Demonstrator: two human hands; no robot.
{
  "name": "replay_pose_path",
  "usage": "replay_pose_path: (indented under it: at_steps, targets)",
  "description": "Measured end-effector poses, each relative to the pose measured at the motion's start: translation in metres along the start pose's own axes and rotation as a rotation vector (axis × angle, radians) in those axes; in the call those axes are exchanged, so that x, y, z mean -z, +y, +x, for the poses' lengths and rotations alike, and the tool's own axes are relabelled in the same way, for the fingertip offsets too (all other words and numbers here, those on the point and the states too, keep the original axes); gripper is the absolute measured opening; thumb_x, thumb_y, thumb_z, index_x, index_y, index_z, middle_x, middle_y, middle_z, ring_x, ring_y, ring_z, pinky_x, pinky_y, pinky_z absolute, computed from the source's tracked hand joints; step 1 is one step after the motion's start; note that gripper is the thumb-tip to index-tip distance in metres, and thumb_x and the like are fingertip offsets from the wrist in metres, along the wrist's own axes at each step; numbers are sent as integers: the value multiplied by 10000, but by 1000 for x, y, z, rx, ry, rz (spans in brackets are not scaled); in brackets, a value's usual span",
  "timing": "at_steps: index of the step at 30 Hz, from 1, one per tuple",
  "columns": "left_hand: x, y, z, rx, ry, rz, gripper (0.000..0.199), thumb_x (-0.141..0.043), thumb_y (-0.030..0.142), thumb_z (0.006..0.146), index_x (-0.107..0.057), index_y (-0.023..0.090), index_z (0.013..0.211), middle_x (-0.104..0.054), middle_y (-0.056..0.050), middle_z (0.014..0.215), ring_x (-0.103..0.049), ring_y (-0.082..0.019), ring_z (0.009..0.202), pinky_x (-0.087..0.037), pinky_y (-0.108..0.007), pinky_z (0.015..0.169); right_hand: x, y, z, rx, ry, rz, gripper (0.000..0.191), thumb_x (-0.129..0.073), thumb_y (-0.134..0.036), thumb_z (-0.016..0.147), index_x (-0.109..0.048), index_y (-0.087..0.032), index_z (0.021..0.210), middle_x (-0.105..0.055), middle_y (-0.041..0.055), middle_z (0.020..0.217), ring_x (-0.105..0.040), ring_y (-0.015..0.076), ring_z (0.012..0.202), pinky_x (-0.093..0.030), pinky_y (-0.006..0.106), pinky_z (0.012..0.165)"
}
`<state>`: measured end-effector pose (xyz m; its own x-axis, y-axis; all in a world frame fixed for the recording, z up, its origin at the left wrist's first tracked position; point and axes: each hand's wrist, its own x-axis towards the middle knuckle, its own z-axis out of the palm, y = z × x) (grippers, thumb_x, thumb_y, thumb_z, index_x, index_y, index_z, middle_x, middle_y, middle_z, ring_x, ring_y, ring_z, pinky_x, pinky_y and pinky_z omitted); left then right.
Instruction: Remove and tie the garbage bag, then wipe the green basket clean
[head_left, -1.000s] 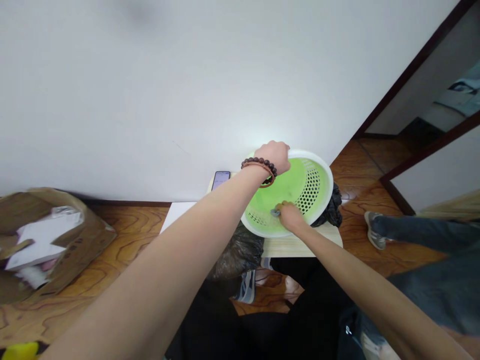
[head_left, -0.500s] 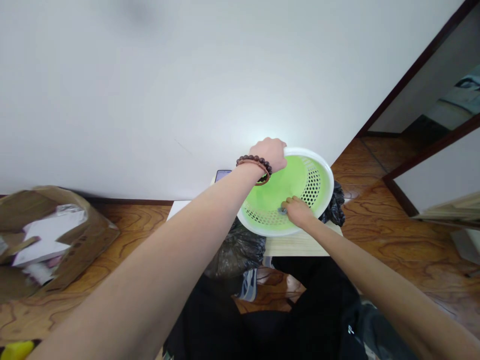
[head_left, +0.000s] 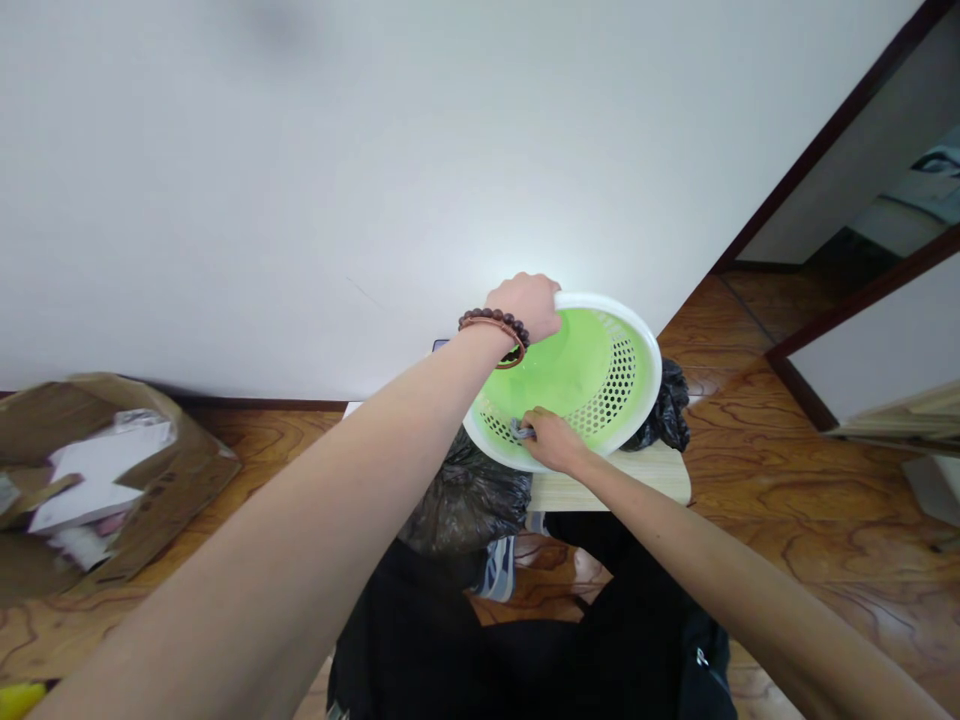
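Observation:
A round plastic basket [head_left: 654, 370], green inside with a white rim and rows of holes, is tilted toward me above a pale wooden stool [head_left: 622, 485]. My left hand [head_left: 526, 303], with a beaded bracelet at the wrist, is closed on the far rim; its fingertips are hidden. Inside the basket, my right hand [head_left: 551, 438] pinches a small grey cloth-like wad [head_left: 519, 430] against the perforated wall near the front left. The wad's exact kind is too small to make out.
Black plastic bags [head_left: 469, 495] bulge at the stool's left and right sides. Behind my left forearm a phone's corner [head_left: 439, 344] shows. An open cardboard box [head_left: 172, 480] with white items stands on the wooden floor at left. A white wall [head_left: 300, 200] rises behind.
My right hand has moved left along the basket's inner wall with the grey wad. The basket and my left hand have shifted slightly left.

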<state>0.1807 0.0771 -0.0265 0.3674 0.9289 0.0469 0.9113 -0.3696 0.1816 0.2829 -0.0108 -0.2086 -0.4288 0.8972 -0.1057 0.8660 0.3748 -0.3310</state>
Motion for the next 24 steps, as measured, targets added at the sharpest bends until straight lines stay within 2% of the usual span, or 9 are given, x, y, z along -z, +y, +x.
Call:
replay_pose_path:
  at_steps: [5, 10, 19, 24]
  targets:
    - [0, 2, -1, 11, 12, -8, 381, -491, 242, 686, -627, 216, 1041, -619, -98, 912, -589, -211, 815, -451, -309, 672, 9, 21, -4, 22, -18, -258, 240, -422, -82, 797, -563, -157, 977, -564, 89, 960, -499, 194, 923, -384, 276, 768]
    - [-1, 3, -1, 2, 21, -12, 373, -495, 238, 681, -635, 211, 1025, -621, -98, 885, -591, -217, 812, -452, -313, 664, 20, 46, -8, -47, 33, -488, 261, -373, -64, 832, -572, -135, 985, -565, 119, 971, -485, 232, 951, -391, 325, 779]
    - [2, 5, -3, 18, 5, -9, 371, -494, 241, 697, -626, 210, 1042, -620, -98, 914, -590, -214, 832, -456, -314, 688, 9, 37, -5, -73, 40, -497, 257, -379, -66, 829, -561, -135, 997, -550, 121, 991, -477, 235, 960, -414, 314, 738]
    - [1, 6, -3, 14, 22, 9, 365, -494, 243, 692, -631, 210, 1028, -627, -97, 897, -596, -215, 807, -460, -311, 665, 10, 37, -6, -83, 30, -489, 261, -371, -68, 836, -557, -130, 1008, -543, 132, 998, -471, 236, 967, -414, 314, 743]
